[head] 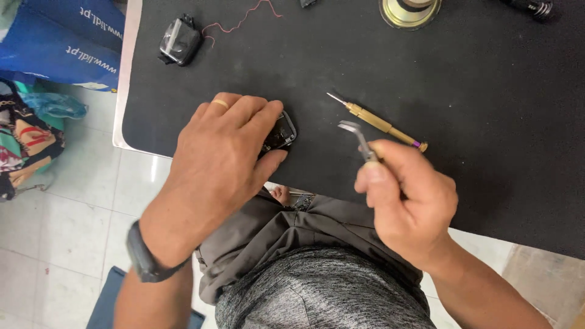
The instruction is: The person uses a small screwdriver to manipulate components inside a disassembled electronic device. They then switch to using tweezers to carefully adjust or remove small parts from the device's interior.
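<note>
Two hands, left hand [222, 149] on black device [281, 133], right hand [408, 198] gripping tweezers [356, 135]

On the mat [487, 122], the left hand [222, 152] covers a small device [281, 133] at frame centre-left. Right of it, the right hand [408, 195] holds tweezers [356, 137]; a screwdriver [378, 122] lies just behind them.

Blue printed bag [64, 39] on floor, left of black table [487, 122]

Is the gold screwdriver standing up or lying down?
Lying down. The gold screwdriver rests flat on the black mat, tip pointing up-left, beside the right hand, which holds bent tweezers instead.
</note>
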